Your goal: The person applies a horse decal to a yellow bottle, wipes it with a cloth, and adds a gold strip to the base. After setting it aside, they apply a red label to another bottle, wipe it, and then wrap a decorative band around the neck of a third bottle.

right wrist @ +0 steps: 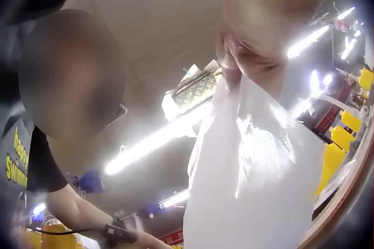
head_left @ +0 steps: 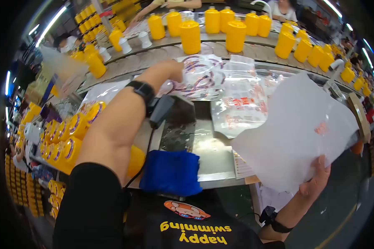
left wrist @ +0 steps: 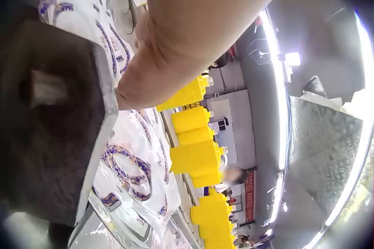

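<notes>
My right hand [head_left: 316, 178] grips a large whitish glossy sheet [head_left: 291, 128] by its lower edge, thumb on the near side. Small red print shows on the sheet, which hangs raised and bent over the right of the work table. In the right wrist view the same sheet [right wrist: 251, 173] drops from the fingers, its surface shiny. My left hand [head_left: 170, 71] reaches forward to the left edge of a stack of clear sheets with purple curved labels [head_left: 201, 76]. Its fingers are mostly hidden, and I cannot tell whether they hold a sheet. The labels [left wrist: 125, 164] also spread below that hand in the left wrist view.
Yellow bottles [head_left: 190, 37] stand along a conveyor [head_left: 153, 56] at the back. More labelled yellow bottles [head_left: 70, 137] crowd the left side. A blue cloth [head_left: 170, 172] lies at the metal table's near edge. Clear sheets with red print [head_left: 241, 103] lie right of the purple-label stack.
</notes>
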A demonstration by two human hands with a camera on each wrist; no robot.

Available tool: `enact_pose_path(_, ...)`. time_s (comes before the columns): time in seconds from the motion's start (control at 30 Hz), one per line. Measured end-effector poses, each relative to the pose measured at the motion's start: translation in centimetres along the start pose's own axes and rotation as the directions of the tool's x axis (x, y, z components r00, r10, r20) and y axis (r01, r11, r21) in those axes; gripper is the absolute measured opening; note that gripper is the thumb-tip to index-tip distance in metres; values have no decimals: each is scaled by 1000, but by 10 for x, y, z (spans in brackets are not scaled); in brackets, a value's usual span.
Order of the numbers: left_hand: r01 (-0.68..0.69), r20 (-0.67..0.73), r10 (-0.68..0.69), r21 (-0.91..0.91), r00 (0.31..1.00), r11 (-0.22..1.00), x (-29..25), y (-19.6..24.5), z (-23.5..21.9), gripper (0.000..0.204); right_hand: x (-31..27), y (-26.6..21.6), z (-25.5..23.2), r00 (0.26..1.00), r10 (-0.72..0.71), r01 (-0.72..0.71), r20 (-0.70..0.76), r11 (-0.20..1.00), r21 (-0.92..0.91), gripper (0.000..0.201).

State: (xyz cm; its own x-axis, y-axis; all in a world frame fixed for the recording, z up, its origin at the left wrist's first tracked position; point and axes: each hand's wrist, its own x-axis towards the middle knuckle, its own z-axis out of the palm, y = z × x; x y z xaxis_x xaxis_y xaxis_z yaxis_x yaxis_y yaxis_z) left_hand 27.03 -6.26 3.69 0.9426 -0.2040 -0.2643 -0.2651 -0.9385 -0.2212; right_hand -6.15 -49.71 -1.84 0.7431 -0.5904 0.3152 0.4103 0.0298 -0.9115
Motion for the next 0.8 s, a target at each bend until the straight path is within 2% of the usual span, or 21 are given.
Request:
enact_pose_path(0.07,-25,-150,18,-41,989,999,-25,18,-38,55,2,-13,6,998,55,-55,-6,997,-45,42)
enact_pose_path(0.1,-160,-174,106,-330,979,930,-24,21,-52,53,5,-31,32,984,166,-167,-59,986,-5,40)
enact_pose_path(0.13,-274,-207,186,-584,961,765,-22,27,-67,52,9,-25,34,994,104,-106,43,993,46,38)
enact_pose_path(0.17,-352,-255,262,-816,931,458,-40,47,-85,54,13,-27,43,987,114,-126,116,987,103,37)
enact_pose_path(0.2,-352,-310,310,-932,899,87,-66,69,-101,58,17,-29,51,974,124,-154,187,976,156,36)
enact_pose_path(0.23,-320,-318,526,-943,789,-90,-85,94,-129,57,21,-40,65,953,198,-247,228,945,214,35)
enact_pose_path(0.27,-224,-336,691,-942,640,-250,-96,113,-144,57,23,-41,70,943,196,-264,270,934,241,34)
enact_pose_path(0.37,-208,-295,778,-954,554,-214,-95,136,-150,59,28,-43,78,913,189,-301,361,910,285,35)
enact_pose_path(0.4,-165,-272,777,-962,568,-217,-101,142,-150,56,29,-43,79,913,185,-297,364,913,281,35)
enact_pose_path(0.5,-435,-197,791,-896,579,95,-120,152,-170,59,28,-48,78,919,187,-288,348,920,267,31)
enact_pose_path(0.53,-630,-297,715,-734,633,253,-125,156,-172,62,28,-50,77,920,190,-288,343,921,261,28)
enact_pose_path(0.57,-747,-414,641,-515,646,420,-130,160,-173,64,28,-52,78,918,193,-289,345,924,250,29)
enact_pose_path(0.6,-772,-535,578,-262,616,580,-136,163,-174,67,27,-55,79,916,197,-290,349,926,240,30)
enact_pose_path(0.7,-773,-515,625,-125,587,622,-163,173,-182,77,27,-59,81,900,202,-307,387,923,233,32)
enact_pose_path(0.73,-768,-574,621,-23,534,640,-168,181,-176,70,27,-60,82,892,204,-316,404,920,233,33)
enact_pose_path(0.8,-728,-544,622,28,564,685,-170,189,-175,65,25,-66,87,898,198,-306,394,923,234,33)
